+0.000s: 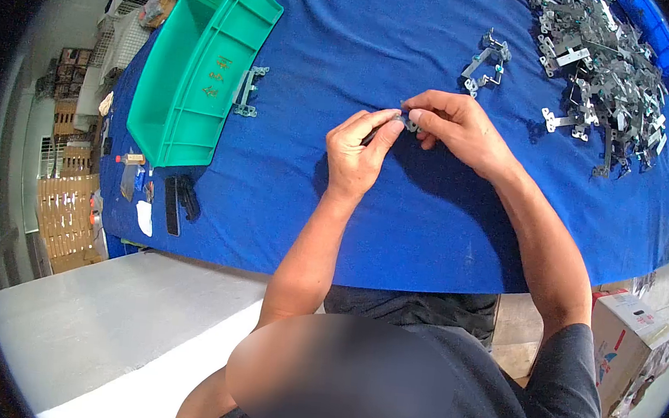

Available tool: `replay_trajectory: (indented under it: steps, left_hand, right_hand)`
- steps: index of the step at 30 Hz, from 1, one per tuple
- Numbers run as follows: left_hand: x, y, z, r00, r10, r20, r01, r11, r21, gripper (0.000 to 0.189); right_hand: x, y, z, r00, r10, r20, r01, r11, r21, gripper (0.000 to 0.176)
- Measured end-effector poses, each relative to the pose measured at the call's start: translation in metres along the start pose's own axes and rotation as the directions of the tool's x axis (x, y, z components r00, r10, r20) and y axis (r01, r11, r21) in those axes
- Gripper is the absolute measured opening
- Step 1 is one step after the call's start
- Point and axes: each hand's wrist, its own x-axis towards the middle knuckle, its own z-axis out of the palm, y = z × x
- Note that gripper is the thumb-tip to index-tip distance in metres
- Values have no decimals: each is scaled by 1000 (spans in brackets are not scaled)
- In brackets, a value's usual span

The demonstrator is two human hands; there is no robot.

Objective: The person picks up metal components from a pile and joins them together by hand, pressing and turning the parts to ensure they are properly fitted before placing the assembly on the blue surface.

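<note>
Both hands meet above the blue cloth around a small metal bracket (413, 125), largely hidden by the fingers. My left hand (358, 149) pinches its left end between thumb and fingers. From the right, my right hand (462, 131) is closed on the same piece, thumb and fingertips together. Beyond the right hand lie linked metal brackets (486, 63). A big heap of similar silver brackets (601, 73) spreads over the far right of the table. Another metal bracket (248, 91) rests against the side of the green bin (190, 129).
The table is covered by a blue cloth (287, 205). Near its left edge lie a phone (172, 207), a dark object (188, 196) and a small bottle (130, 158). A blue crate (656, 34) stands behind the heap. On the floor at right is a cardboard box (625, 338).
</note>
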Motion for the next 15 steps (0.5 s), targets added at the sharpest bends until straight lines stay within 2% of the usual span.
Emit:
replay_trajectory:
  steps: [3, 6, 9, 10, 12, 13, 15]
  left_hand:
    - [0, 2, 0, 998, 29, 54, -30, 999, 17, 18]
    - [0, 5, -1, 997, 30, 69, -34, 998, 54, 18]
    - [0, -4, 0, 991, 95, -92, -94, 996, 12, 18]
    - [0, -5, -1, 993, 22, -116, -24, 999, -21, 18]
    - [-2, -6, -3, 980, -127, -150, 114, 989, -93, 17]
    - [-2, -6, -4, 981, -122, -148, 109, 990, -95, 17]
    - [-2, -6, -3, 984, -113, -141, 99, 990, -100, 18]
  right_hand:
    - [0, -1, 0, 1000, 13, -11, -13, 999, -51, 19]
    - [-3, -12, 4, 983, 12, -183, -12, 1000, 4, 18]
    - [0, -6, 0, 989, 45, -143, -50, 998, -32, 17]
    - [-1, -7, -1, 993, 85, -79, -92, 992, -87, 18]
    - [-3, -11, 3, 998, 55, -39, -61, 979, -194, 18]
    - [-4, -12, 3, 999, 43, -21, -47, 968, -246, 18]
    - [-4, -9, 2, 999, 34, -21, -38, 970, -239, 18]
